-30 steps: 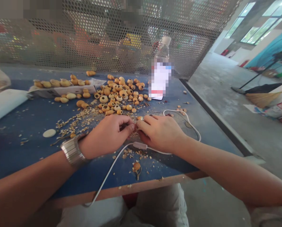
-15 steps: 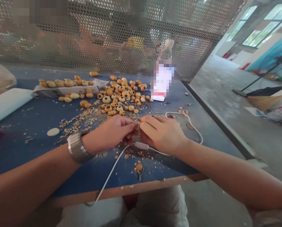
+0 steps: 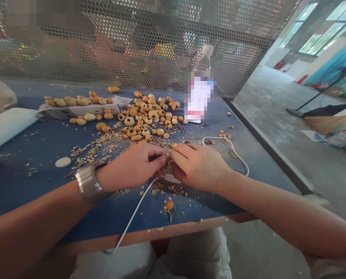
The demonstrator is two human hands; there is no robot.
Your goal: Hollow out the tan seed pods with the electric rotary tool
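My left hand (image 3: 134, 164), with a metal watch (image 3: 88, 181) on the wrist, is closed in a pinch over the near middle of the table. Against its fingertips my right hand (image 3: 200, 166) is closed too, fingers bent inward. Whatever lies between the fingers is hidden. A white cable (image 3: 136, 211) with a pale inline switch (image 3: 172, 178) runs beneath both hands. Just beyond them is a heap of small gourds (image 3: 153, 114), many with round holes cut in them. Seeds and shell bits (image 3: 96, 151) are scattered around.
More gourds (image 3: 71, 100) line a long box (image 3: 83, 111) at the back left. A lit phone (image 3: 199, 99) leans on a clear bottle (image 3: 203, 66) before a perforated metal screen (image 3: 117, 50). A white disc (image 3: 63, 162) lies left; a round brown piece (image 3: 169, 204) sits near the front edge.
My hands have drawn slightly closer together, and the right fingers now cover more of the inline switch. The view has shifted a little; the heap of gourds looks unchanged.
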